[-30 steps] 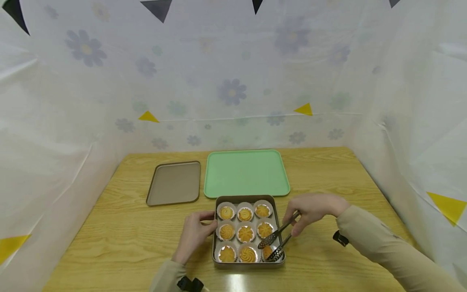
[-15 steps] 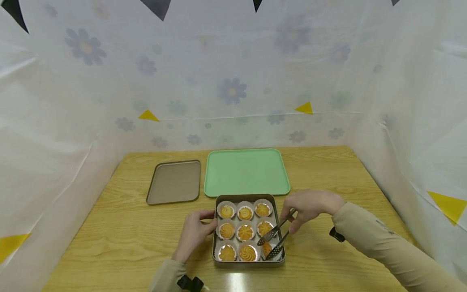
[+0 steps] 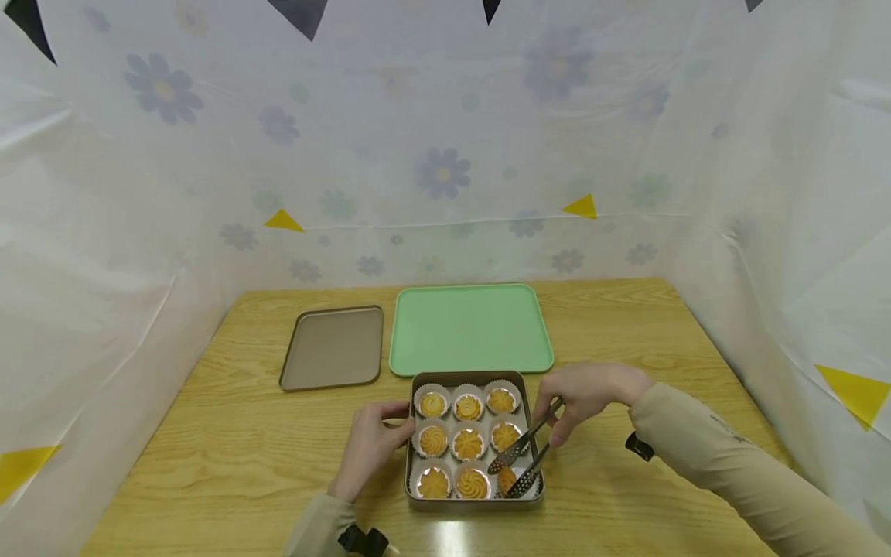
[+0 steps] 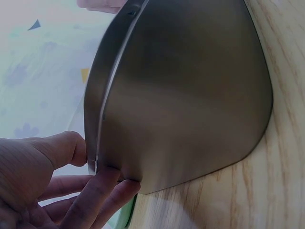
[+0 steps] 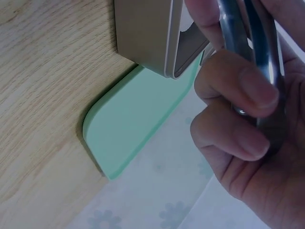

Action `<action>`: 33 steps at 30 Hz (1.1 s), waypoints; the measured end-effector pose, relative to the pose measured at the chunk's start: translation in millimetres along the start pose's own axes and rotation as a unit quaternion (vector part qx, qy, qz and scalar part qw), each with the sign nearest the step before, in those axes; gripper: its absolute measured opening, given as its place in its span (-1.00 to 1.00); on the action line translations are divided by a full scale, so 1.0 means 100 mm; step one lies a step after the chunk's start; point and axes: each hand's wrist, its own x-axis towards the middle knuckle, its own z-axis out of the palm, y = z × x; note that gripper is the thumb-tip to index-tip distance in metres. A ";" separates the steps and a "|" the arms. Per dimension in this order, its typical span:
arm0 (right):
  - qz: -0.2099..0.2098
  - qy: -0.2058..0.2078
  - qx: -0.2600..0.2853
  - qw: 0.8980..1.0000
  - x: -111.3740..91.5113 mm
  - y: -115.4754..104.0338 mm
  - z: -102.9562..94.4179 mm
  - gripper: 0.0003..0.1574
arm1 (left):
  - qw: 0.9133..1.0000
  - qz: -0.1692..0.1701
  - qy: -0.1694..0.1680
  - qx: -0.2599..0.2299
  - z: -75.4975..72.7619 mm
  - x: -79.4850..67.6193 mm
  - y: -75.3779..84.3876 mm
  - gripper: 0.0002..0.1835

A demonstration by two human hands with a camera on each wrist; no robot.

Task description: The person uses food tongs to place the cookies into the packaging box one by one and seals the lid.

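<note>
A deep square metal baking pan (image 3: 476, 507) holds rows of golden piped cookies in white paper cups. My left hand (image 3: 373, 441) grips the pan's left side; in the left wrist view the thumb (image 4: 71, 149) lies at the rim and the fingers (image 4: 95, 193) against the outer wall. My right hand (image 3: 581, 398) holds dark metal tongs (image 3: 534, 428) with perforated tips, its fingers (image 5: 238, 86) curled round the handles in the right wrist view. The tong tips are spread around the near-right cookie (image 3: 506, 480), which they partly hide.
Beyond the pan lies a green tray (image 3: 473, 329), close to its far edge. A flat brown baking sheet (image 3: 334, 348) rests to the left of that tray. Everything stands on a wooden table (image 3: 264, 464), with white flowered sheeting (image 3: 445, 116) hanging on three sides.
The right hand and tongs have shifted slightly left and away from me. More of the near-right cookie shows between the tips, and it has moved left in its cup. The left hand stays put.
</note>
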 end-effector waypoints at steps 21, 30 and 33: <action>0.024 0.021 -0.058 0.998 -0.06 -0.11 -0.05 -0.70 | 1.000 -0.003 0.004 -0.002 0.02 0.00 -0.02 -0.64; -0.012 0.006 0.003 1.000 -0.01 0.02 -0.03 -0.84 | 1.000 -0.001 0.003 -0.001 0.02 0.00 -0.02 -0.64; -0.023 0.000 0.003 1.000 0.02 0.05 -0.02 -0.88 | 1.000 -0.001 0.003 0.002 0.02 0.00 -0.02 -0.64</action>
